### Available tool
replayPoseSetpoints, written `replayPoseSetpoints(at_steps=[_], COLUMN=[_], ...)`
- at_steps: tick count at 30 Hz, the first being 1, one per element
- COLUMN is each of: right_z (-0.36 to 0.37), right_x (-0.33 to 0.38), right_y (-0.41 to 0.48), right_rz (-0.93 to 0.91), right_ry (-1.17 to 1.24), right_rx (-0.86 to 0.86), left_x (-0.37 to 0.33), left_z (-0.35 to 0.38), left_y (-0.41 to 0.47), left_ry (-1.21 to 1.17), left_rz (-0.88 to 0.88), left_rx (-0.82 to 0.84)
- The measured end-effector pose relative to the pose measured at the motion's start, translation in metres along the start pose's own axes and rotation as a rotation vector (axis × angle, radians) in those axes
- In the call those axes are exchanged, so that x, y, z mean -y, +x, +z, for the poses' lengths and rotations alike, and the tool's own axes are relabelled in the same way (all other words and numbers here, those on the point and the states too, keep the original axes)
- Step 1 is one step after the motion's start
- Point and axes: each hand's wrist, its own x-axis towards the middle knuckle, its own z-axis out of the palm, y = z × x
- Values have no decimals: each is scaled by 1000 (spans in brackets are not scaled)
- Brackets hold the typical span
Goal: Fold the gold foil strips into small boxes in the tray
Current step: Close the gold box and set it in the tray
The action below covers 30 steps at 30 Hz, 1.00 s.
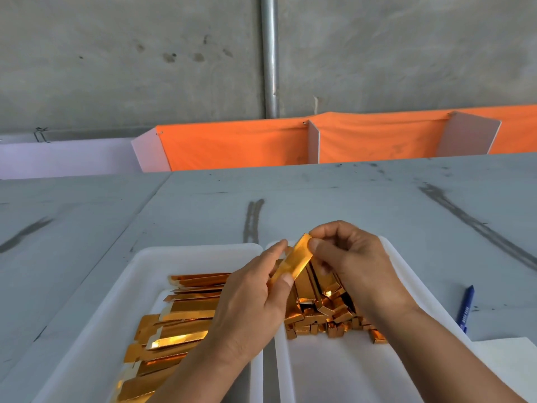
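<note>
Two white plastic trays sat side by side at the near edge of the scuffed grey table (348, 199).

The left white plastic tray (151, 257) held a loose stack of flat gold foil strips (174, 324). None were folded, and their long axes ran mostly left to right.

Over the gap between the trays, the left hand (252, 303) pinched the near end of a single gold foil strip (296, 260). The thumb lay on top and the forefinger ran along the strip's left edge. The strip was held clear of both trays, its long axis rising from near-left to far-right. It looked creased lengthwise; how many folds were in could not be told.

The right hand (348, 257) grasped the far end of the same strip, thumb and curled fingers nipping the tip. Each hand held one end, so neither was free.

The right white plastic tray (334, 373) held a heap of small folded gold foil boxes (322, 312) toward its far end, directly under the right hand. Its near half was bare.

Further right on the table lay a blue pen (466, 308). Nearer than that was the corner of a white paper sheet (508, 362).

Judgement: the far tip was the working end, right at the right hand's fingertips. The next fold probably goes across the short axis there, with the left hand as anchor. The heap lay just below, closer to the right hand. Plenty of flat strips remained, so the job looked mid-run.
</note>
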Motion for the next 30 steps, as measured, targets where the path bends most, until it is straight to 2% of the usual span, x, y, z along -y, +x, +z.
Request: replayPoseSetpoints(at_steps=[3,5,6,11,14,17,20,22,27,30], right_z=[-19,-32,-36,-38,-41,-45,-41,-38,-35,-34], right_x=[3,1,-1,-12,-14,-16,-17,-15,-8,-5], right_y=[11,18,21,27,31,34,31,30,26,22], right_rz=[-4,-7,1,1,37,88,84,68,9,-44], right_ry=[-14,-132,-205,-569,-578,-519,-532,-543,-520,-607], right_rx=[-195,-296,-323,-317,-322,-318,-257,-240,-234,-173], left_x=[6,15,20,43,49,47,41,38,39,43], left_z=[-11,-22,-27,-48,-57,-57,-49,-42,-32,-29], left_y=[5,10,11,11,7,3,4,4,0,-3], left_ry=[-6,55,113,489,615,624,664,720,817,804], left_rz=[-138,-249,-297,-483,-562,-629,-643,-622,-537,-494], left_rx=[-81,-121,-90,291,486,632,758,786,742,662])
